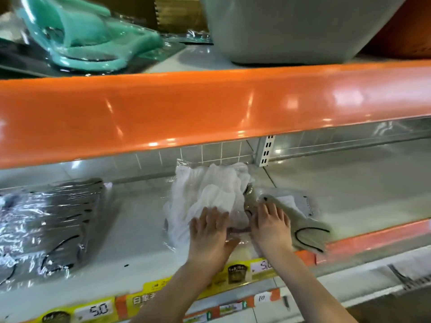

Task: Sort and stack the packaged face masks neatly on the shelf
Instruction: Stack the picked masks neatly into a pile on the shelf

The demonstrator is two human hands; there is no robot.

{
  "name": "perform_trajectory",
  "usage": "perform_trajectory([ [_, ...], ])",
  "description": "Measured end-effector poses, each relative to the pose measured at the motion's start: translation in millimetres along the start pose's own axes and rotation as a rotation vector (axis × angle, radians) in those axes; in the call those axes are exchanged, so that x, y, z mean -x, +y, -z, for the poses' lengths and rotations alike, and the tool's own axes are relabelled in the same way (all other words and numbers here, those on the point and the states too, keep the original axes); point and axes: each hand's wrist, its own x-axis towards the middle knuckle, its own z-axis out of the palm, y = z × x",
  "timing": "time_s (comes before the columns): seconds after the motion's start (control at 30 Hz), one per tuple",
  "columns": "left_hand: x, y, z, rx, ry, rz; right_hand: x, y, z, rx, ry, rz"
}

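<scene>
Fingers of left hand (211, 231) lie flat on white masks (210, 190); right hand (271, 226) presses beige mask (310, 231).

The orange upper shelf edge (210, 108) overhangs the lower shelf (349, 183), so entry is from the front, beneath it. Bare shelf lies to the right, past the slotted upright (267, 150) at the back. Another open strip runs between the dark mask stack (53, 220) at left and the white mask pile (210, 190) in the middle. A grey-green mask (303, 227) overhangs the front lip.
</scene>
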Motion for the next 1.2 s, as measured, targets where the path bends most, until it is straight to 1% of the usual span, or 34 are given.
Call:
perform_trajectory([
  [0.13,-11,7,-11,-0.036,-0.034,0.059,-5,18,-6,-0.11,-0.025,0.032],
  [0.23,-15,6,-13,-0.066,-0.041,0.076,-16,25,-6,-0.09,-0.166,0.116],
  [0.33,-19,3,-15,-0.088,-0.034,0.103,-24,33,-4,-0.156,-0.19,0.189],
  [0.4,-21,4,-14,-0.091,-0.032,0.125,-25,37,0,-0.15,-0.181,0.168],
  [0.5,-21,4,-13,-0.047,-0.008,0.167,-19,41,0,-0.062,-0.091,0.084],
  [0.57,-20,4,-11,-0.013,-0.015,0.198,-17,43,0,-0.021,-0.123,0.064],
  [0.67,-18,3,-11,-0.032,-0.084,0.191,-23,51,4,-0.058,-0.206,0.182],
  [0.77,-15,4,-4,-0.003,-0.082,0.184,-28,61,12,-0.065,-0.308,0.278],
  [0.8,-16,4,-1,0.006,-0.113,0.173,-28,64,13,-0.058,-0.313,0.299],
  [0.87,-18,3,6,0.028,-0.196,0.151,-27,68,10,-0.021,-0.263,0.361],
  [0.93,-20,4,16,0.052,-0.256,0.136,-27,71,5,-0.019,-0.204,0.359],
  [1.1,-20,14,25,0.099,-0.305,0.086,-24,69,17,0.06,-0.099,0.202],
  [1.2,-17,23,24,0.115,-0.329,0.06,-22,73,27,0.102,0.017,0.068],
])
